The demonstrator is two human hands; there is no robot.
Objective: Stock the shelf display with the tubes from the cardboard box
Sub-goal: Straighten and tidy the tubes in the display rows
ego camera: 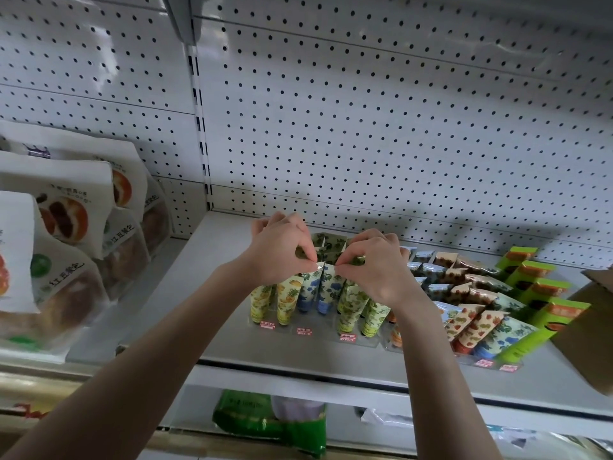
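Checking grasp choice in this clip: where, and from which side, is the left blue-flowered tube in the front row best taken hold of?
By its flat crimped top edge, from above. The blue-flowered tube stands cap-down, packed between the yellow tube and its blue twin, so only that top is free. The left hand pinches there.

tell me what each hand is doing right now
left hand: fingers pinching the top of a blue-flowered tube
right hand: fingers pinching the top of the neighbouring blue-flowered tube
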